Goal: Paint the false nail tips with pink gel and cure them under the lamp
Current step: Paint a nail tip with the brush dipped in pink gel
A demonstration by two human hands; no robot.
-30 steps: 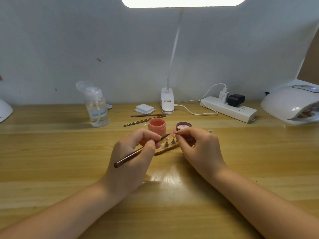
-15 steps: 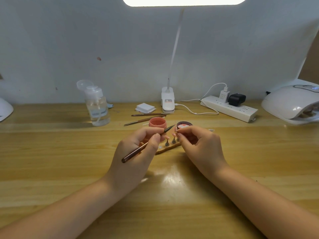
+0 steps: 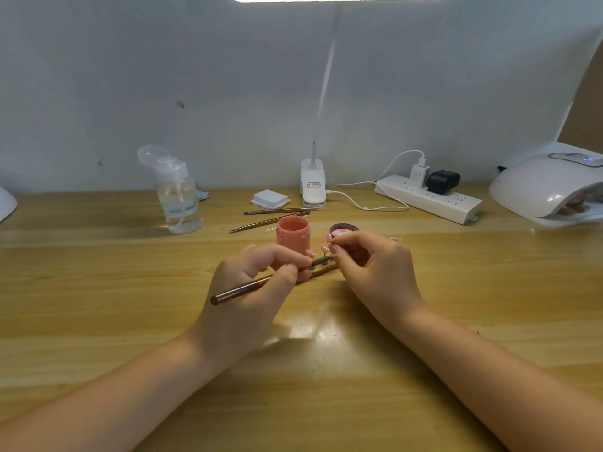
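Left hand [image 3: 251, 288] grips brush [image 3: 241, 290]; right hand [image 3: 375, 269] pinches nail tip [image 3: 330, 243]

Wooden table [image 3: 98, 288] carries pink jar [image 3: 293, 236], power strip [image 3: 430, 199], nail lamp [image 3: 548, 187].

Both forearms lay low over the desk [image 3: 98, 288], angled inward, hands nearly meeting at centre. L hand [image 3: 248, 288] had a pen-style grip w/ thumb and fingers curled. R hand [image 3: 378, 272] was knuckles-up, thumb and forefinger pinched together at the tips.
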